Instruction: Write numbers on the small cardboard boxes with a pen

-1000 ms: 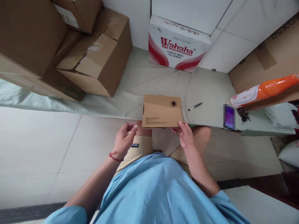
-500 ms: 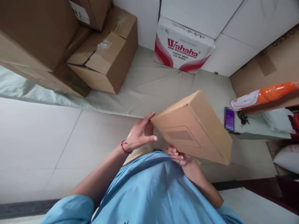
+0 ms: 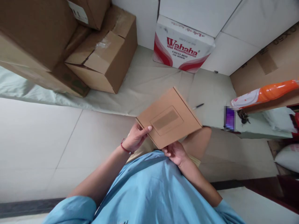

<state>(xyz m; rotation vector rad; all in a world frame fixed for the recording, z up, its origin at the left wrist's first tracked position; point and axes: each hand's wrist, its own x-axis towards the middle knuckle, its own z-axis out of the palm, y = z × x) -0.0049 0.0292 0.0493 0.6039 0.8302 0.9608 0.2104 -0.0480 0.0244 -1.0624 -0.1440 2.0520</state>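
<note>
A flat brown cardboard box (image 3: pixel 167 119) with a printed rectangle on its face is tilted in front of my body. My left hand (image 3: pixel 137 137), with a red string on the wrist, grips its left edge, thumb on the face and the other fingers behind. At the lower edge, my right hand (image 3: pixel 175 152) supports the box from below; part of its fingers is hidden by the box. Beyond the box's right corner a dark pen (image 3: pixel 198 106) lies on the pale green cloth (image 3: pixel 154 81).
Brown cartons (image 3: pixel 102 53) are stacked at the back left. A white and red Wahaha box (image 3: pixel 183 46) stands against the tiled wall. On the right are an orange bottle (image 3: pixel 266 93), a phone with a blurred screen (image 3: pixel 230 119) and keys (image 3: pixel 243 116).
The box has turned and moved left, its printed face now towards me. My left hand has closed on its left edge. The pen has come into view.
</note>
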